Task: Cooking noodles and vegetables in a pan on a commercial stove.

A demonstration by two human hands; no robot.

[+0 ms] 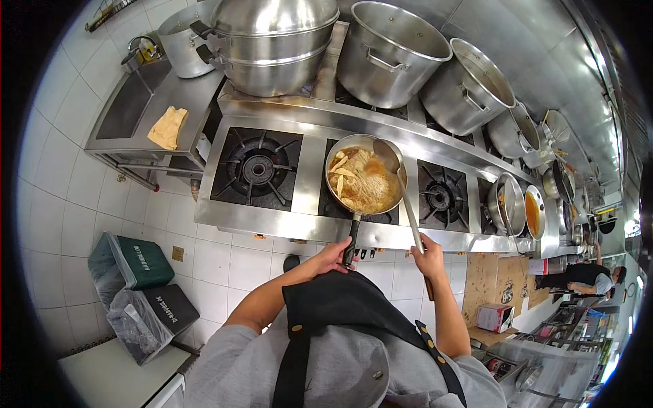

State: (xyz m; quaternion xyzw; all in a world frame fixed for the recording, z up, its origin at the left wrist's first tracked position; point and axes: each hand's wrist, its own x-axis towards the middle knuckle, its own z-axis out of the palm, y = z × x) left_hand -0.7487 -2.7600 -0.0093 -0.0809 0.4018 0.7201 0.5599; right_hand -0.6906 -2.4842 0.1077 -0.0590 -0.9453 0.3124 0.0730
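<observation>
A round metal frying pan rests over a middle burner of the steel range. In it are pale strips of food, a light noodle-like or shredded heap and brownish liquid. My left hand is at the pan's black handle, with fingers around its lower end. With my right hand I grip the long shaft of a metal ladle, its wooden end below my fist. The ladle's bowl sits inside the pan, at its far right side.
Open burners flank the pan, left and right. Large aluminium stockpots and a lidded steamer line the back. A metal bowl and a dish of orange liquid are at right. A person stands far right; bins stand left.
</observation>
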